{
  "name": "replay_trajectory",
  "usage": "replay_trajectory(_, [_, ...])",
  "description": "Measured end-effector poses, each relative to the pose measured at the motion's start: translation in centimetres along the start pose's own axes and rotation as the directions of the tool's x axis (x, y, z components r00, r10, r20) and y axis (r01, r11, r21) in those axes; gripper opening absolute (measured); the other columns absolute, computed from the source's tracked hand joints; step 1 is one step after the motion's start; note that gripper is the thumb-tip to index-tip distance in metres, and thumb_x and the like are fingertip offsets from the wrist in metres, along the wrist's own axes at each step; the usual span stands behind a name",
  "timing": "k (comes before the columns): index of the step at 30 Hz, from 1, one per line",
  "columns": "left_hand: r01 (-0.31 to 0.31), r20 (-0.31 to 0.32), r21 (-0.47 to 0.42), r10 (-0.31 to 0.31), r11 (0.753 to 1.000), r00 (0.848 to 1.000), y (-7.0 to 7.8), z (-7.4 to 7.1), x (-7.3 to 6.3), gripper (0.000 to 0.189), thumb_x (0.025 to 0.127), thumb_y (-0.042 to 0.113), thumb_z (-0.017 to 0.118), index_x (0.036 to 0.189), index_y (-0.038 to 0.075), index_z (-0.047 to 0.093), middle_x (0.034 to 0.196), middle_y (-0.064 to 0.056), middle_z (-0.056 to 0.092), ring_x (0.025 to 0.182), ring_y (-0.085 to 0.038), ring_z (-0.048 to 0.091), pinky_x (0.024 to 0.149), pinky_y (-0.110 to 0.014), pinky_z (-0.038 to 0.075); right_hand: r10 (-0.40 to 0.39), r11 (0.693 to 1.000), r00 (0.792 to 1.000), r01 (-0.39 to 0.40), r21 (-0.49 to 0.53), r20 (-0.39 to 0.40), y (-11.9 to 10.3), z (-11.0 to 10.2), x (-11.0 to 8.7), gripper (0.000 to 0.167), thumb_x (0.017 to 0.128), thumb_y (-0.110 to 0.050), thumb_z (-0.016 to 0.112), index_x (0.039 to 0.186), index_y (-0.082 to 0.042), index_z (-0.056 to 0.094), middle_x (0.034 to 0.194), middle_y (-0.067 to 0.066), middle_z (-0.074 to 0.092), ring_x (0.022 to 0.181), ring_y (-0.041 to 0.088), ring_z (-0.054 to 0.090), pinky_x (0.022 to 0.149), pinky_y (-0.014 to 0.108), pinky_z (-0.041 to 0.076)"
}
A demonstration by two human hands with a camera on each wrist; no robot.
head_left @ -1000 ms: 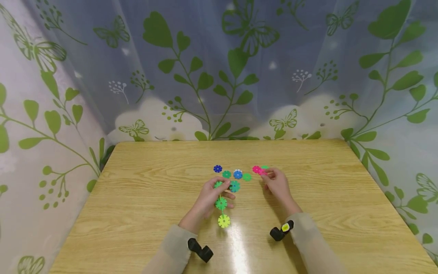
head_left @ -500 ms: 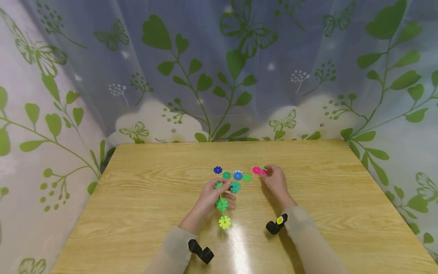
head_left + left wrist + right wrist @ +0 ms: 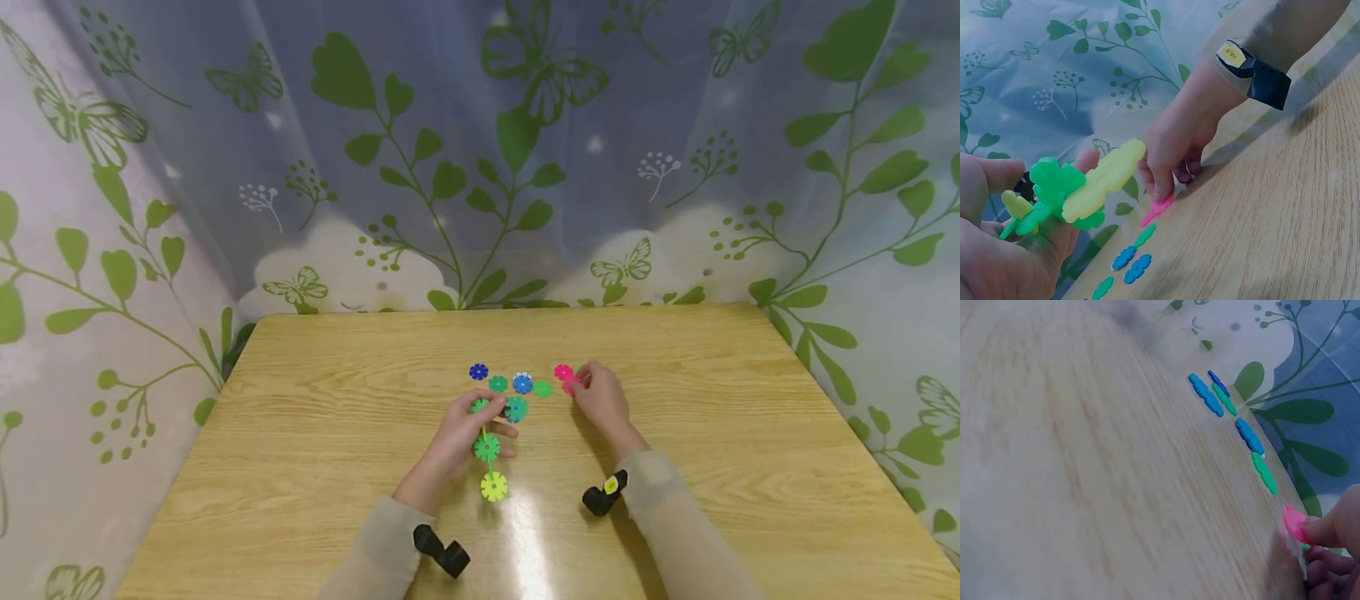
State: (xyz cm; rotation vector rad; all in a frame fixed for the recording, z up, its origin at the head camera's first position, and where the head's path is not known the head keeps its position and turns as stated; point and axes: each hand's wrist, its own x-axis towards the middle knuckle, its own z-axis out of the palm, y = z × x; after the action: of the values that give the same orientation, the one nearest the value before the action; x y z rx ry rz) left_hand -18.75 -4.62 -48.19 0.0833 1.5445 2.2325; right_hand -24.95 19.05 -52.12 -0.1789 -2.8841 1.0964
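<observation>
My left hand (image 3: pixel 459 427) holds a chain of notched plastic snowflake discs. Its green disc (image 3: pixel 487 447) and end yellow disc (image 3: pixel 493 486) hang below the palm. Beside that thumb, a small dark piece (image 3: pixel 1024 184) shows in the left wrist view. Thumb and fingers of my right hand (image 3: pixel 606 407) pinch a pink snowflake disc (image 3: pixel 1295 523) low at the tabletop, and the fingers cover part of it. Another pink disc (image 3: pixel 563 372) lies just past it, and a green disc (image 3: pixel 579 371) is mostly hidden behind the fingers.
Between the hands and the back edge lie loose discs: dark blue (image 3: pixel 478 372), teal (image 3: pixel 498 383), blue (image 3: pixel 522 384) over a white one, and green (image 3: pixel 542 388). A teal-blue disc (image 3: pixel 516 409) is near the left fingertips. Behind the wooden table (image 3: pixel 337 400) hangs a leaf-patterned curtain (image 3: pixel 420 250).
The right hand's pink disc has shifted slightly toward the body and left, apart from the other pink disc. My right wrist has moved a little left; the left hand stays nearly still.
</observation>
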Motion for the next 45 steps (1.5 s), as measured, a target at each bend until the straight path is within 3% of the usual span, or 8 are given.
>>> replay_trajectory(8, [-0.008, 0.003, 0.01, 0.008, 1.0, 1.0, 0.0, 0.0, 0.0, 0.037, 0.093, 0.023, 0.058, 0.117, -0.003, 0.047, 0.1, -0.018, 0.058, 0.073, -0.021, 0.066, 0.07, -0.05, 0.057, -0.073, 0.973, 0.997, 0.077, 0.217, -0.026, -0.9, -0.2, -1.7, 0.013, 0.088, -0.012, 0.063, 0.091, -0.001, 0.056, 0.08, 0.011, 0.058, 0.069, 0.021, 0.052, 0.056, 0.026, 0.044])
replay_trajectory(14, [-0.013, -0.002, 0.011, 0.013, 1.0, 1.0, 0.0, 0.0, 0.0, 0.035, 0.096, 0.024, 0.054, 0.119, -0.002, 0.046, 0.101, -0.014, 0.058, 0.073, -0.02, 0.065, 0.072, -0.053, 0.055, -0.21, 0.881, 0.976, 0.214, 0.423, -0.056, -2.5, -0.4, -4.0, 0.012, 0.087, -0.005, 0.065, 0.088, 0.002, 0.056, 0.077, 0.012, 0.06, 0.062, 0.017, 0.051, 0.051, 0.021, 0.044])
replay_trajectory(19, [-0.015, -0.01, 0.014, 0.015, 1.0, 1.0, 0.0, 0.0, 0.0, 0.038, 0.097, 0.024, 0.052, 0.121, -0.004, 0.042, 0.105, -0.019, 0.056, 0.072, -0.019, 0.065, 0.067, -0.047, 0.058, -0.262, 0.79, 0.964, 0.237, 0.566, -0.037, -3.7, -0.5, -5.7, 0.009, 0.087, 0.003, 0.062, 0.088, 0.006, 0.053, 0.073, 0.017, 0.058, 0.052, 0.02, 0.048, 0.043, 0.019, 0.041])
replay_trajectory(23, [-0.016, -0.007, 0.019, 0.016, 1.0, 1.0, 0.0, 0.1, 0.0, 0.043, 0.098, 0.024, 0.049, 0.125, -0.007, 0.037, 0.111, -0.025, 0.052, 0.072, -0.019, 0.065, 0.066, -0.045, 0.058, -0.299, 0.747, 0.954, 0.245, 0.618, -0.016, -5.3, -1.2, -7.2, 0.008, 0.086, 0.009, 0.058, 0.087, 0.01, 0.05, 0.073, 0.025, 0.054, 0.052, 0.025, 0.046, 0.045, 0.019, 0.041])
replay_trajectory(27, [-0.017, -0.007, 0.024, 0.018, 1.0, 1.0, 0.0, 0.1, 0.0, 0.039, 0.098, 0.024, 0.049, 0.122, -0.005, 0.04, 0.107, -0.022, 0.053, 0.072, -0.019, 0.065, 0.066, -0.045, 0.059, -0.311, 0.736, 0.951, 0.247, 0.631, -0.009, -6.3, -1.6, -8.1, 0.007, 0.087, 0.01, 0.056, 0.087, 0.01, 0.049, 0.076, 0.032, 0.052, 0.054, 0.028, 0.046, 0.047, 0.018, 0.041])
replay_trajectory(33, [-0.014, 0.008, 0.023, 0.014, 1.0, 1.0, 0.0, 0.3, 0.0, 0.044, 0.098, 0.024, 0.049, 0.125, -0.009, 0.038, 0.109, -0.025, 0.052, 0.071, -0.019, 0.065, 0.065, -0.045, 0.059, -0.344, 0.721, 0.939, 0.279, 0.634, -0.022, -6.4, -1.7, -8.3, 0.007, 0.087, 0.012, 0.056, 0.087, 0.008, 0.05, 0.072, 0.023, 0.051, 0.053, 0.022, 0.046, 0.047, 0.018, 0.04])
replay_trajectory(40, [-0.003, 0.019, 0.039, 0.002, 0.999, 1.0, 0.1, 0.3, -0.2, 0.04, 0.096, 0.025, 0.053, 0.122, -0.004, 0.043, 0.105, -0.021, 0.054, 0.072, -0.021, 0.064, 0.066, -0.047, 0.058, -0.366, 0.765, 0.93, 0.313, 0.563, -0.02, -6.6, -2.1, -8.6, 0.004, 0.088, 0.006, 0.058, 0.09, 0.009, 0.059, 0.076, 0.012, 0.057, 0.058, 0.036, 0.049, 0.048, 0.017, 0.041])
replay_trajectory(45, [0.007, 0.041, 0.069, -0.01, 0.998, 0.999, 0.3, 0.4, -0.4, 0.042, 0.095, 0.028, 0.055, 0.122, -0.002, 0.046, 0.105, -0.018, 0.053, 0.073, -0.022, 0.064, 0.066, -0.046, 0.058, -0.407, 0.76, 0.912, 0.366, 0.537, -0.045, -6.5, -2.1, -8.8, 0.004, 0.088, 0.007, 0.057, 0.09, 0.008, 0.061, 0.077, 0.011, 0.061, 0.06, 0.038, 0.052, 0.048, 0.029, 0.048])
